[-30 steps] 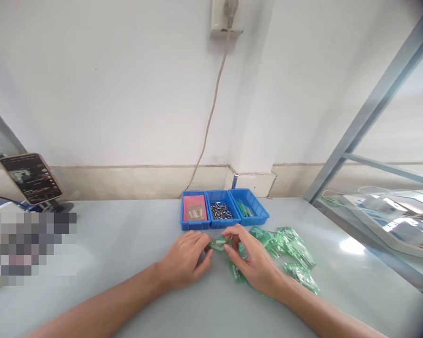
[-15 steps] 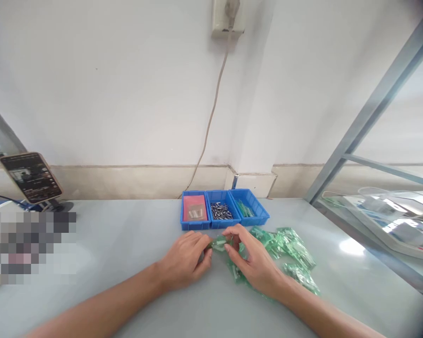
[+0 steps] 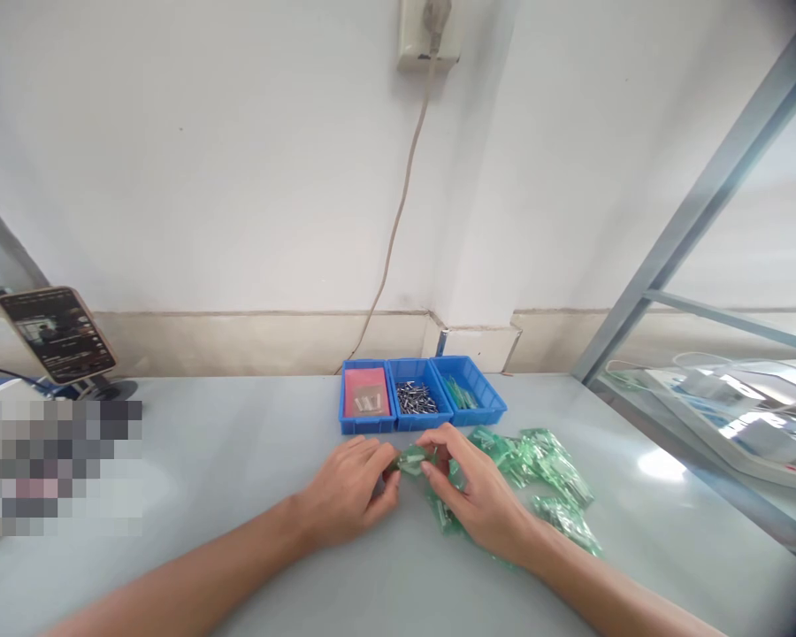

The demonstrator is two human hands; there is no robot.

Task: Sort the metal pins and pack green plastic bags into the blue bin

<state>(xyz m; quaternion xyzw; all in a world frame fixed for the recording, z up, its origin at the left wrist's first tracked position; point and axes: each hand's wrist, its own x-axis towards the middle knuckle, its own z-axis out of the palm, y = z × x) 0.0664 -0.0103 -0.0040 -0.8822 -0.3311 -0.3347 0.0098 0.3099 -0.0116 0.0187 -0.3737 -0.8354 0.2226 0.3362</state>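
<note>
Held bag: a small green plastic bag [image 3: 411, 459] sits between the two hands, just above the table, pinched at both ends; something small seems to be inside, too blurred to name.
Left hand: the left hand [image 3: 350, 489] is curled, its fingertips closed on the bag's left end, knuckles up.
Right hand: the right hand [image 3: 474, 495] grips the bag's right end with thumb and forefinger, the other fingers half bent over the table.
Under the right hand: another green bag [image 3: 443, 512] lies flat, partly covered by the palm.
Right of the right hand: a loose heap of green bags [image 3: 542, 467] spreads out, touching one another; they look alike, and whether each is filled cannot be told.
Just beyond the hands: three blue bins in a row; the left bin [image 3: 366, 403] holds a pink sheet with a few pale pieces, the middle bin [image 3: 417, 399] holds small metal parts, the right bin [image 3: 468, 393] holds green bags.
Progress, as judged: many bags already lie in the heap, which suggests a good share is handled; the one in hand looks mid-way, and stock is left in all three bins.
Far left of the left hand: a phone on a stand [image 3: 58, 334], screen lit.
Beyond the bins: a cable [image 3: 398, 212] runs down the wall from a socket [image 3: 428, 34].
Surface: pale grey table [image 3: 225, 451].
</note>
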